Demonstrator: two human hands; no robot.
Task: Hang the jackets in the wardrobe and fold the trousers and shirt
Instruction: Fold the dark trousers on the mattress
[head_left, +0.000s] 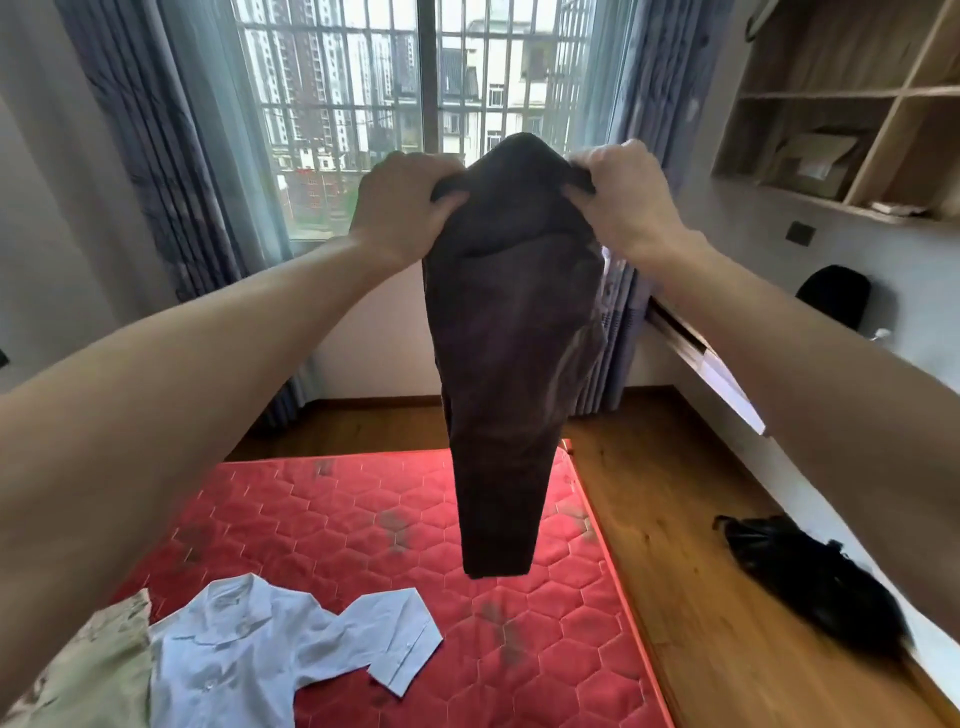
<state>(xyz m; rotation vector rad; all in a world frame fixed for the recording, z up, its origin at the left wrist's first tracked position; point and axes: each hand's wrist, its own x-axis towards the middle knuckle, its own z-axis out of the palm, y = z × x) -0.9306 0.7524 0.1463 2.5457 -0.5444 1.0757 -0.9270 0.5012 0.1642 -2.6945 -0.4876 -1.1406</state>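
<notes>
Dark brown trousers (511, 358) hang in the air in front of me, above the red quilted mattress (363, 530). My left hand (402, 205) grips the waistband on the left and my right hand (621, 195) grips it on the right, both raised at window height. The legs hang down together, and their hems end just above the mattress. A white shirt (270, 644) lies spread and crumpled on the near left of the mattress. A pale green patterned garment (78, 670) lies at the bottom left corner, partly cut off by the frame edge.
A black garment (815, 577) lies on the wooden bed platform (691, 571) to the right of the mattress. Open wooden shelves (841, 104) hang on the right wall. A barred window (415, 98) with grey-blue curtains is straight ahead. A black chair back (834, 296) stands at the right.
</notes>
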